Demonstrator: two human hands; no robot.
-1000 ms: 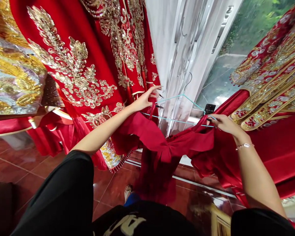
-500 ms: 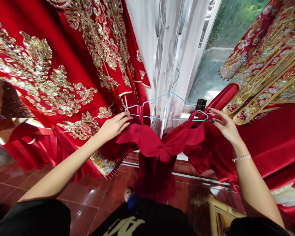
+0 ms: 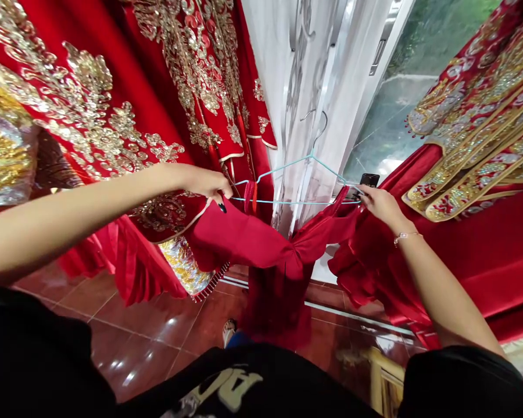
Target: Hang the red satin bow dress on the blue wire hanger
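Observation:
A dark red dress [image 3: 261, 238] hangs by its thin straps from a light blue wire clothes hanger [image 3: 287, 202] with a silver hook. My left hand [image 3: 207, 183] pinches the top edge of the dress's ruffled neckline, beside the hanger's left end. That edge is drawn out to the left. On the opposite side, my right hand [image 3: 380, 204] is closed around the hanger's right end, close to the other strap. Whether those fingers also grip the dress fabric is hidden. Below, the dress skirt falls toward the floor.
Red gowns with gold sequin embroidery [image 3: 100, 116] hang at left, and a beaded red-gold garment [image 3: 483, 139] hangs at right. Behind the hanger are a white curtain [image 3: 270, 52] and a glass door [image 3: 387, 122]. A black phone [image 3: 369, 180] is behind my right hand; bamboo furniture [image 3: 381, 377] stands low right.
My left hand went from outstretched fingers at the hanger's end to pinching the neckline and pulling it up and left. My right hand closed on the hanger's right end.

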